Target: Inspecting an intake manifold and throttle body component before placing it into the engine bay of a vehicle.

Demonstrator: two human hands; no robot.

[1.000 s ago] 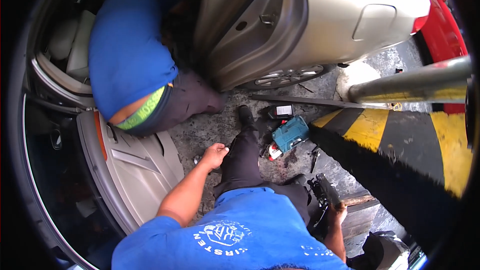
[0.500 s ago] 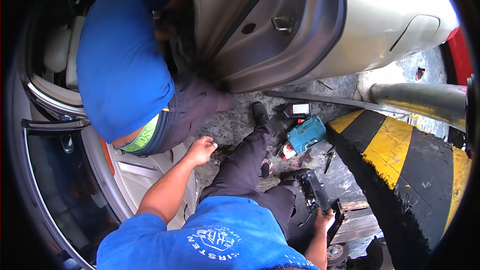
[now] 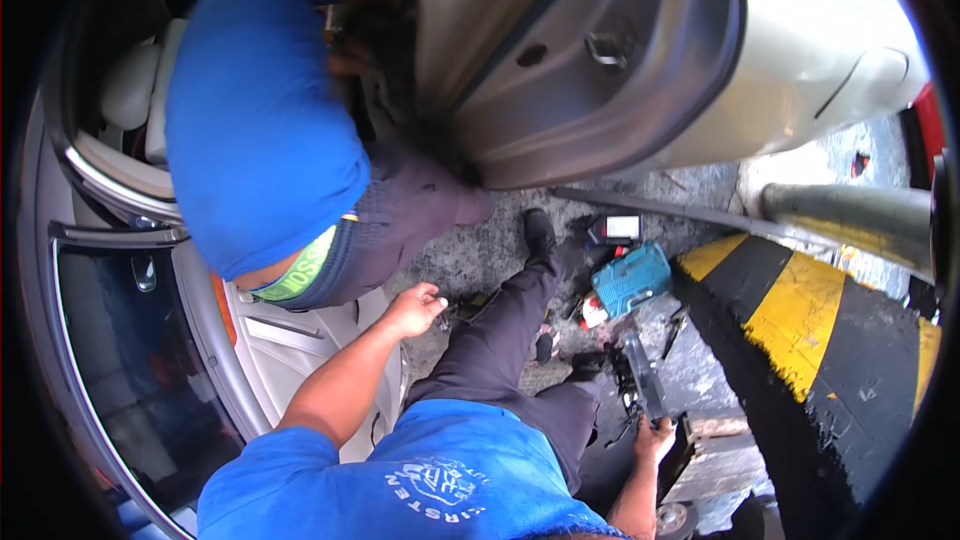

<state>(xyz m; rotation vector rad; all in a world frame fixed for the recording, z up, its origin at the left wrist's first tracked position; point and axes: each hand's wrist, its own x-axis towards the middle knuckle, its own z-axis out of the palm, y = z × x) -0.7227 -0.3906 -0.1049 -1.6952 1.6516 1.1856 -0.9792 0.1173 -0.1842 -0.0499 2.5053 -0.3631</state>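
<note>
My right hand point(image 3: 655, 440) grips the lower end of a long dark mechanical part point(image 3: 646, 380) with a smooth bar on one side and cluttered metal pieces along the other. The part tilts beside my right leg. My left hand point(image 3: 415, 311) is held out over the ground near the open car door panel point(image 3: 275, 340). Its fingers are curled together, with a small pale spot at the tips; what they hold, if anything, cannot be made out. A teal tool case point(image 3: 632, 278) lies on the ground beyond the dark part, next to a red-and-white container point(image 3: 592, 312).
A co-worker in a blue shirt point(image 3: 265, 130) leans into the car at the left. Another car door point(image 3: 610, 70) stands open ahead. At right are a yellow-and-black striped kerb point(image 3: 800, 310) and a metal pole point(image 3: 850, 218). A black box point(image 3: 615, 229) sits beyond the case.
The whole view has shifted, so most things sit slightly farther right. My right hand still holds the dark part, now turned a little. My left hand stays curled in much the same place.
</note>
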